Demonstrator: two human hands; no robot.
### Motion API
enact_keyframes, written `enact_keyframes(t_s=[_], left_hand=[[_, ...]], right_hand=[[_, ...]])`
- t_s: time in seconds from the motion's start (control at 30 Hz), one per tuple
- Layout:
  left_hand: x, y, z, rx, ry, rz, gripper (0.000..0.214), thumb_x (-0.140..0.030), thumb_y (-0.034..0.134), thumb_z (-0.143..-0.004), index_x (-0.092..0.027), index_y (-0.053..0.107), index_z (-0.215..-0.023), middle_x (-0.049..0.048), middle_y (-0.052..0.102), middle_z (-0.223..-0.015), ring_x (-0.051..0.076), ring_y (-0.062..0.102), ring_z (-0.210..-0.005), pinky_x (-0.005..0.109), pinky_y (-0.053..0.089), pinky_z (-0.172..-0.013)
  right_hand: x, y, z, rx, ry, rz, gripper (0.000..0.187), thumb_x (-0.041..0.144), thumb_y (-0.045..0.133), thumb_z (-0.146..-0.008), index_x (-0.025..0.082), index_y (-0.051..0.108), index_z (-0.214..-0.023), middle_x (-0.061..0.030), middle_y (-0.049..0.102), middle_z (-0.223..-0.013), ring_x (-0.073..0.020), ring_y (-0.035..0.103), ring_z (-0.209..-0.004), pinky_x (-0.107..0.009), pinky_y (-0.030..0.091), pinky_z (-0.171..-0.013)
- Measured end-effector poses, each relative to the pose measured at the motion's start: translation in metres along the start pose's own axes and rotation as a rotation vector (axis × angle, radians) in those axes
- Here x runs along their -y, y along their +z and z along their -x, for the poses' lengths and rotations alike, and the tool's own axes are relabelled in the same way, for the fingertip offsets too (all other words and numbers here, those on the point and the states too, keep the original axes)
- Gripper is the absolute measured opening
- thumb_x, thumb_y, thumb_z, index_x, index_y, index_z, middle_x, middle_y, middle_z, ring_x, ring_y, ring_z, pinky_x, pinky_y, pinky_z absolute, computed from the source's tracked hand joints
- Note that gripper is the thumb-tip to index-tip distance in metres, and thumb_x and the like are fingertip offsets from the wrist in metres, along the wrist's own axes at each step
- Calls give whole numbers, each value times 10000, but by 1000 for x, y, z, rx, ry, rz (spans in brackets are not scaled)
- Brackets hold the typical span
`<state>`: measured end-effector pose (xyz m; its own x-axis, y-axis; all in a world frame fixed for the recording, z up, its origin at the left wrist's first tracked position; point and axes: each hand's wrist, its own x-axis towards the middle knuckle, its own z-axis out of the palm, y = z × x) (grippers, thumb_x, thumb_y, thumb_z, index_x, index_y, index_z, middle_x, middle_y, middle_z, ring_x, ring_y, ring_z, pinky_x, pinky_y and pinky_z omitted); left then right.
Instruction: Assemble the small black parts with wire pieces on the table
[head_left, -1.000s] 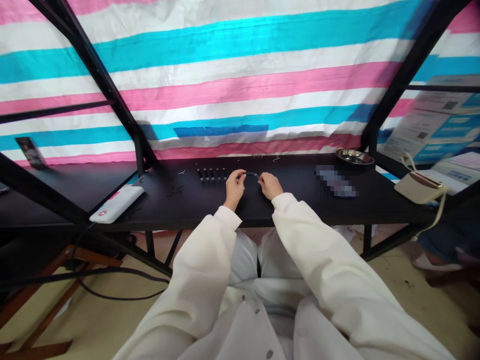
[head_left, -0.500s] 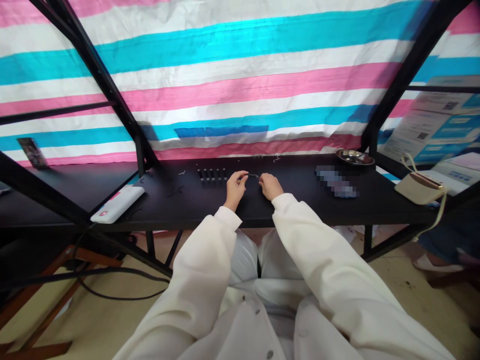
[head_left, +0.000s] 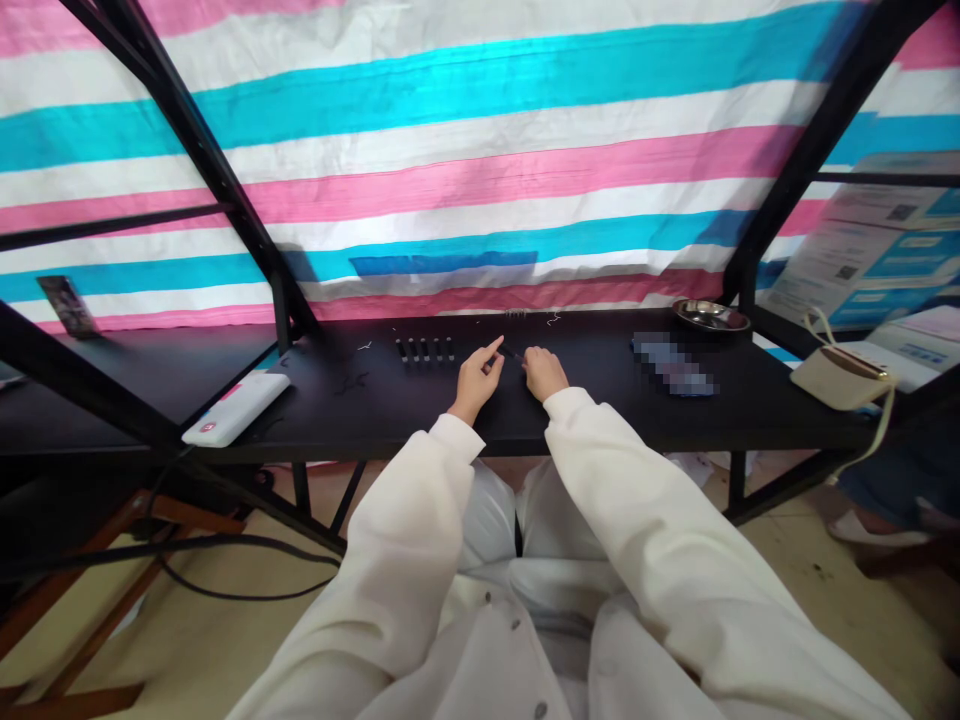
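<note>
Our right grip [head_left: 544, 372] is pinched on one end of a thin dark piece [head_left: 512, 352], held just above the desk [head_left: 600, 410] between our two hands. Our left grip [head_left: 477, 378] stretches a forefinger to the other end, but the piece is too small for us to tell whether that grip clasps it. Just to its left, five upright dark pieces [head_left: 425, 349] stand in a row, and we judge these finished. Dark scraps [head_left: 351, 382] lie further left and pale bits [head_left: 553, 318] near the back edge, so we judge the work partly through.
</note>
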<state>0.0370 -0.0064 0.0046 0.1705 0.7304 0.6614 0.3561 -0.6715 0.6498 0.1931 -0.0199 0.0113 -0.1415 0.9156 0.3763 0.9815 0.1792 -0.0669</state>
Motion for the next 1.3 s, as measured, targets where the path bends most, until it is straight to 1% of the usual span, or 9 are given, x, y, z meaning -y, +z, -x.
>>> enact_keyframes(t_s=[0.13,0.33,0.57,0.97,1.3], left_hand=[[1,1,0,45,15,-18,492,-200,533,-813,-250,488,-1301,12,617,-922,42,458,-564,198,448,-658],[4,1,1,64,1,-3,517,-192,533,-805,-254,472,-1315,19,634,-962,50,469,-589,214,454,-700],[0,0,2,94,-12,10,561,-175,537,-791,-255,439,-1338,18,640,-971,52,496,-613,224,458,-747],[0,0,2,116,-15,-6,575,-161,526,-789,-247,421,-1348,7,641,-960,46,521,-637,205,451,-759],[-2,-2,3,144,-6,15,615,-146,521,-782,-257,382,-1371,6,638,-949,44,515,-615,216,455,-760]], right_hand=[[1,-3,0,24,20,-16,129,132,412,-874,119,513,-953,-139,578,-992,-234,513,-904,-326,338,-737],[0,-3,-1,40,25,-36,125,138,414,-875,124,507,-957,-141,574,-999,-227,512,-915,-321,348,-755],[-2,-1,0,-25,22,-110,90,134,440,-856,138,517,-901,-137,589,-962,-234,519,-884,-326,352,-745],[-2,0,0,-45,26,-146,89,139,447,-849,133,526,-889,-131,591,-950,-220,518,-860,-318,356,-741],[-3,1,-1,-99,19,-196,76,149,443,-846,151,519,-849,-114,590,-906,-214,508,-837,-309,355,-738]])
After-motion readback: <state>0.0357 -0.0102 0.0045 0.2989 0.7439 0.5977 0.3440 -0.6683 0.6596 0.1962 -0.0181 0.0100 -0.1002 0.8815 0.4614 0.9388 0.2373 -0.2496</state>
